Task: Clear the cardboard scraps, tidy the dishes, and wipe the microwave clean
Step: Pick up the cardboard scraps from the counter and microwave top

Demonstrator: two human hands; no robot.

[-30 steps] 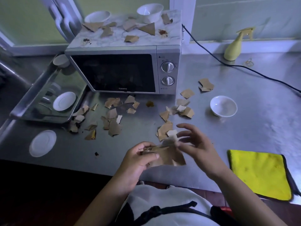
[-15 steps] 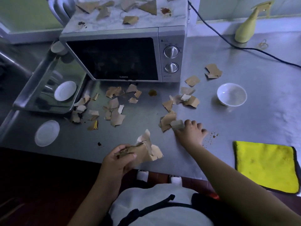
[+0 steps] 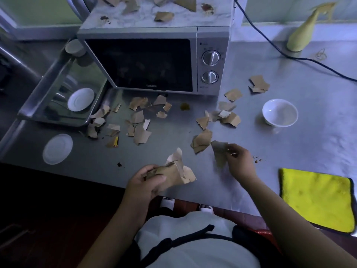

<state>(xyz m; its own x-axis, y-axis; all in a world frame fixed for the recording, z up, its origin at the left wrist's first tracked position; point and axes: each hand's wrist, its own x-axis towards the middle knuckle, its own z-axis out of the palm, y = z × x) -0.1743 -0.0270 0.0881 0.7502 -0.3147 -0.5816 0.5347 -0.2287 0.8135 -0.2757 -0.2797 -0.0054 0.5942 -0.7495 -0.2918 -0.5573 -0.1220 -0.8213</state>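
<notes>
My left grip [image 3: 146,182] curls tight round a crumpled wad of torn brown cardboard [image 3: 177,171], over the near edge of the dull steel counter [image 3: 289,147]. My right grip [image 3: 239,161] pinches one jagged, limp scrap [image 3: 219,153] by its top edge. More ragged scraps [image 3: 141,130] litter the counter before the microwave [image 3: 154,60] and its marbled top. A round white bowl [image 3: 280,115] sits well right; a fluffy yellow cloth [image 3: 316,198] lies flat.
</notes>
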